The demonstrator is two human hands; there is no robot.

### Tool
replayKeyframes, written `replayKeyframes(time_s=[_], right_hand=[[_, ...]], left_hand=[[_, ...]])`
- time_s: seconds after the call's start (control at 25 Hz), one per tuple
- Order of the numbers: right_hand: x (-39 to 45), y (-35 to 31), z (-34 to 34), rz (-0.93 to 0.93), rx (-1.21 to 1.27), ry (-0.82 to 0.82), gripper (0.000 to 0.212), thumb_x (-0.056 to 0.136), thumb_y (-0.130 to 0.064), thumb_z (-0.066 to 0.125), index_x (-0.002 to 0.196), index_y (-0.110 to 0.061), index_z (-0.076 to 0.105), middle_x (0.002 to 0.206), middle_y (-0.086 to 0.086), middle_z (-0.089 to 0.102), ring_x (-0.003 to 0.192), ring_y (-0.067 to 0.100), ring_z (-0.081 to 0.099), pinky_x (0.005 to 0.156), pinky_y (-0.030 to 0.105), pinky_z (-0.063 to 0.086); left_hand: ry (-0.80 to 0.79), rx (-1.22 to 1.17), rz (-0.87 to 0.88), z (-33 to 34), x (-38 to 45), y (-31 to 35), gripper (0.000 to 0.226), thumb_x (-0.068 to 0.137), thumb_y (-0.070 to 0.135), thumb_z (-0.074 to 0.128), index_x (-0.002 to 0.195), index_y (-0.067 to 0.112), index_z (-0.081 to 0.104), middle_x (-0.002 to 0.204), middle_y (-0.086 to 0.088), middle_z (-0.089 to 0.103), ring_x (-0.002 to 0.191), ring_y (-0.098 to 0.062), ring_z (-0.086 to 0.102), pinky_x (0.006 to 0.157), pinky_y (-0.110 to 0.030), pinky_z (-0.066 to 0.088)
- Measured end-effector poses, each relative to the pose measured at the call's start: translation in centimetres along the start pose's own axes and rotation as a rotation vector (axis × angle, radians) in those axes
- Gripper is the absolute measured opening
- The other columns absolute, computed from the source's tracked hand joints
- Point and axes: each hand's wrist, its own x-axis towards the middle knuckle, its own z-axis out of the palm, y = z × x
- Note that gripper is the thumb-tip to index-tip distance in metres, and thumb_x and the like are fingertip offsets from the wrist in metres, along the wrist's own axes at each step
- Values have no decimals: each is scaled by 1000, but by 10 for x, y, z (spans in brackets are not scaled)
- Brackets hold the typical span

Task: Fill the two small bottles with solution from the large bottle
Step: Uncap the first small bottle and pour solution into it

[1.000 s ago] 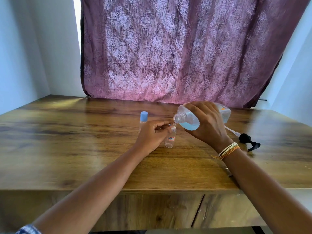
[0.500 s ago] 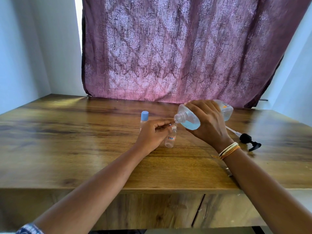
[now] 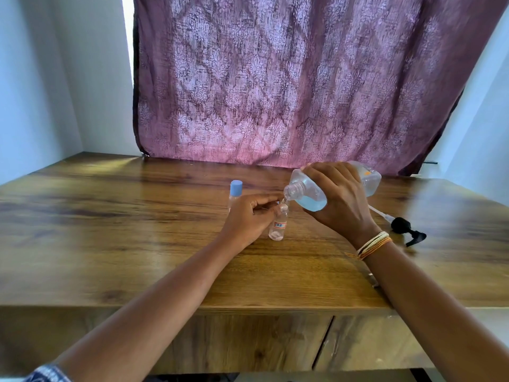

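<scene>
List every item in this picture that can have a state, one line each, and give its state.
Large bottle: uncapped, tipped, mouth at the small bottle's mouth.
Open small bottle: upright, uncapped.
Blue-capped small bottle: upright, capped.
Pump dispenser: removed, lying on the table.
Left hand: holds the open small bottle.
Right hand: grips the large bottle.

Wide bare wood across the counter (image 3: 110, 230) toward its left edge and along its near edge. Middle taken up: left hand (image 3: 248, 216) pinching the open small bottle (image 3: 278, 224), capped small bottle (image 3: 235, 193) just behind that hand, right hand (image 3: 338, 199) holding the tilted large bottle (image 3: 308, 191) above. Toward the right edge, black pump head (image 3: 405, 228) lying flat, tube pointing to the middle. Curtain (image 3: 289, 92) closing off the far edge.
</scene>
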Motion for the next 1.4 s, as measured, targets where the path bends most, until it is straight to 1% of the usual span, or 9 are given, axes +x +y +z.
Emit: replayKeyframes(time_s=[0.24, 0.4, 0.64, 0.84, 0.96, 1.2, 1.28, 1.36, 1.4], right_hand=[[0, 0, -1, -3, -3, 10, 37, 82, -38, 70, 110, -13, 68, 109, 5, 68, 99, 27, 64, 87, 41, 44], [0, 0, -1, 3, 2, 4, 37, 84, -39, 68, 111, -13, 69, 109, 5, 68, 101, 28, 64, 88, 41, 44], [1, 0, -2, -3, -1, 12, 37, 84, -38, 69, 110, -13, 69, 109, 5, 68, 100, 28, 64, 87, 42, 45], [0, 0, -1, 2, -7, 5, 38, 83, -39, 69, 111, -13, 68, 110, 5, 68, 101, 27, 64, 89, 41, 44], [-1, 0, -1, 8, -13, -1, 40, 81, -39, 71, 111, -13, 68, 110, 5, 68, 102, 27, 63, 90, 40, 43], [0, 0, -1, 8, -18, 3, 39, 81, -39, 71, 111, -13, 68, 110, 5, 68, 102, 27, 63, 89, 40, 43], [0, 0, -1, 7, -19, 4, 39, 82, -39, 71, 110, -13, 68, 110, 5, 68, 101, 27, 63, 89, 40, 43], [0, 0, -1, 3, -20, -2, 39, 82, -40, 70, 110, -13, 68, 110, 5, 68, 102, 27, 63, 89, 40, 43], [0, 0, -1, 2, -21, -4, 39, 83, -40, 70, 110, -13, 68, 110, 5, 68, 102, 27, 63, 89, 40, 43]], left_hand=[[0, 22, 12, 0, -1, 1, 32, 84, 18, 71, 115, 10, 68, 107, -2, 73, 96, -5, 68, 87, -20, 55], [-4, 5, -10, 0, -1, 2, 34, 84, 19, 70, 116, 9, 68, 106, -1, 72, 98, -8, 69, 89, -24, 55], [-9, 3, -18, 0, 0, 1, 35, 84, 19, 70, 117, 7, 67, 110, -4, 72, 100, -8, 68, 91, -24, 55], [-9, 9, -21, 0, 1, -3, 36, 84, 21, 71, 117, 7, 68, 109, -4, 73, 102, -12, 69, 94, -34, 54], [-9, 22, -25, -1, 2, -5, 36, 84, 23, 71, 117, 7, 68, 110, -4, 73, 103, -12, 69, 96, -35, 54], [-5, 31, -27, 0, 1, -3, 37, 84, 23, 72, 116, 7, 68, 109, -4, 73, 102, -11, 69, 93, -29, 54], [-1, 31, -33, 0, 1, -2, 37, 83, 21, 72, 117, 6, 68, 108, -2, 73, 99, -9, 69, 90, -23, 54], [3, 30, -36, 0, 0, 0, 36, 83, 19, 72, 117, 7, 67, 105, 3, 71, 94, -2, 67, 84, -14, 52], [5, 30, -36, 0, 0, 1, 37, 83, 19, 72, 117, 7, 67, 104, 3, 71, 94, -1, 66, 84, -12, 52]])
